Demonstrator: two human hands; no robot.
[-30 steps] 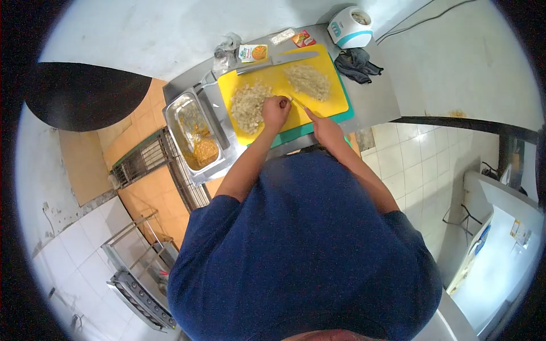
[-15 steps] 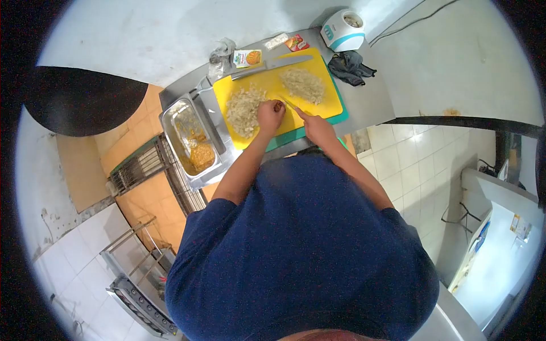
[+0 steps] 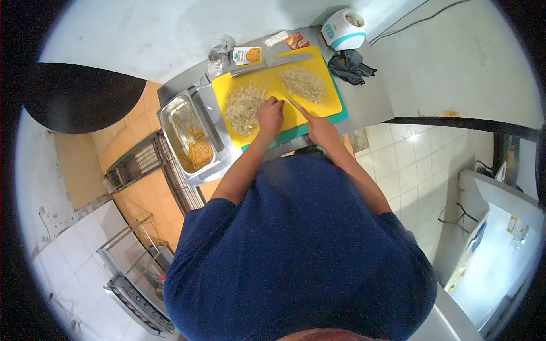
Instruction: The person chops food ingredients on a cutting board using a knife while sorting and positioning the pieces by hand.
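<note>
Against a pale wall, I see a metal table [image 3: 372,102] bearing a yellow board [image 3: 293,118]. My right hand [image 3: 322,132] is clamped on the knife [image 3: 294,103], which sits over the board between two chopped heaps [image 3: 244,109]. Its long axis runs diagonally, tip forward and leftward. My left hand [image 3: 271,116] has its fingers curled together beside the left heap; I can't tell what they hold.

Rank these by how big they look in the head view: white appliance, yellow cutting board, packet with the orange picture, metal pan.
Largest to smallest:
1. Yellow cutting board
2. Metal pan
3. White appliance
4. Packet with the orange picture
</note>
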